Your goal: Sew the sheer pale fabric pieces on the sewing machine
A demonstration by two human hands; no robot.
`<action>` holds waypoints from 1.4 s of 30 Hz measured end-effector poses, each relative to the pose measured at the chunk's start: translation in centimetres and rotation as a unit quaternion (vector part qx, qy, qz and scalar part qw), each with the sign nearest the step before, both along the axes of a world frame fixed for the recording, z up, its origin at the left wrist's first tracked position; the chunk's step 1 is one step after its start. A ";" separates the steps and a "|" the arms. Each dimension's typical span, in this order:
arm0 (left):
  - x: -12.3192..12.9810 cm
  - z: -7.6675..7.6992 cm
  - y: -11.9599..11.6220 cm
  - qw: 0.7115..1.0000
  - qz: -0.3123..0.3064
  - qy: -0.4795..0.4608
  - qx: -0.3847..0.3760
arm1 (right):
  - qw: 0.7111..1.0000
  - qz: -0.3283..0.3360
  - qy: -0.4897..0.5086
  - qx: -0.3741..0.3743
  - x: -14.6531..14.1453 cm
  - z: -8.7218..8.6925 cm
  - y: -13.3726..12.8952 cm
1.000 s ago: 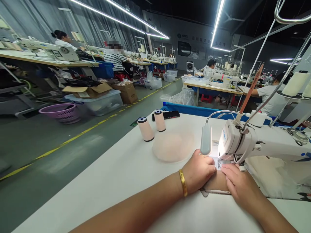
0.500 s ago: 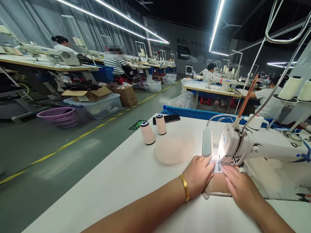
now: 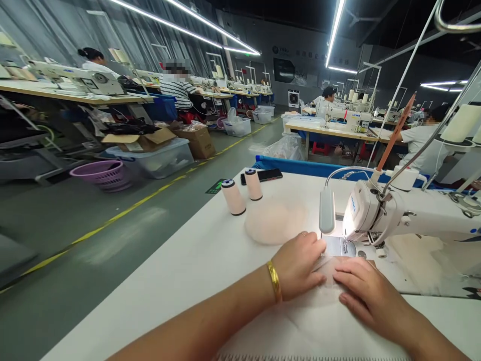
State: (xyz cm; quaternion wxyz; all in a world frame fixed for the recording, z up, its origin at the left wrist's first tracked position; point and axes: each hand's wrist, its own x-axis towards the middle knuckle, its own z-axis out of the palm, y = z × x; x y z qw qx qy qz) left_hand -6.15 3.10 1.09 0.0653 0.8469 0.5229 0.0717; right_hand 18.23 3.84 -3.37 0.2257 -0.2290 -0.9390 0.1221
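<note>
My left hand [image 3: 298, 265], a gold bangle at its wrist, rests on a thin, pale sheer fabric [image 3: 328, 275] in front of the sewing machine [image 3: 361, 210]. Its thumb and fingers are apart. Lying on the same fabric, my right hand [image 3: 370, 296] has its fingers stretched toward the left one. The fabric covers part of the machine bed and seems to spread over the table toward me; its outline is faint. Just beyond my fingers, the metal needle plate [image 3: 334, 245] is lit by a small lamp [image 3: 326, 210].
A sheer beige pile [image 3: 276, 220] lies left of the machine, near two thread cones [image 3: 233, 198] [image 3: 254, 184] and a black phone [image 3: 266, 176]. More sheer cloth [image 3: 421, 260] sits under the machine arm. A purple basket [image 3: 103, 175] stands across the aisle, where people sit at other machines.
Both hands have drawn back slightly from the needle area. Pale sheer fabric now lies over the brown surface between them and toward me. The view has shifted a little.
</note>
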 end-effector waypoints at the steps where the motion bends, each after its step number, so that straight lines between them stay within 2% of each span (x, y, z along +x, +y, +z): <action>1: -0.2 -0.1 0.5 1.000 0.006 0.009 -0.008 | 1.000 -0.007 -0.007 -0.020 0.2 0.1 0.1; 6: -0.1 -1.0 1.1 1.000 -0.003 0.010 -0.014 | 0.993 -0.040 -0.015 -0.112 1.6 1.2 0.7; 11: 0.0 -1.8 1.2 1.000 -0.006 -0.017 0.011 | 0.978 -0.125 0.021 -0.166 2.4 2.0 1.3; 13: -0.1 -2.2 1.4 0.999 -0.006 -0.032 0.021 | 0.980 -0.104 0.039 -0.163 2.1 2.0 1.2; 17: 0.0 -2.8 1.4 0.997 -0.014 -0.060 0.056 | 0.990 -0.008 0.041 -0.136 1.1 1.7 0.5; 19: 0.3 -2.9 1.1 0.987 -0.042 -0.106 0.110 | 0.990 -0.031 0.040 -0.133 0.9 1.4 0.2; 22: 1.0 -2.9 0.4 0.957 -0.097 -0.179 0.208 | 0.978 -0.125 0.070 -0.151 1.0 0.7 0.0; 24: 1.4 -2.8 -0.1 0.937 -0.121 -0.212 0.249 | 0.971 -0.155 0.087 -0.158 1.0 0.4 0.0; 28: 1.9 -2.7 -0.7 0.917 -0.144 -0.252 0.274 | 0.969 -0.147 0.118 -0.162 0.5 0.1 -0.1; 35: 2.5 -2.9 -0.9 0.907 -0.105 -0.240 0.328 | 0.974 -0.117 0.176 -0.082 -0.1 0.0 -0.1; 42: 3.0 -2.6 -1.0 0.890 -0.103 -0.252 0.367 | 0.975 -0.121 0.169 -0.084 -0.3 0.4 -0.2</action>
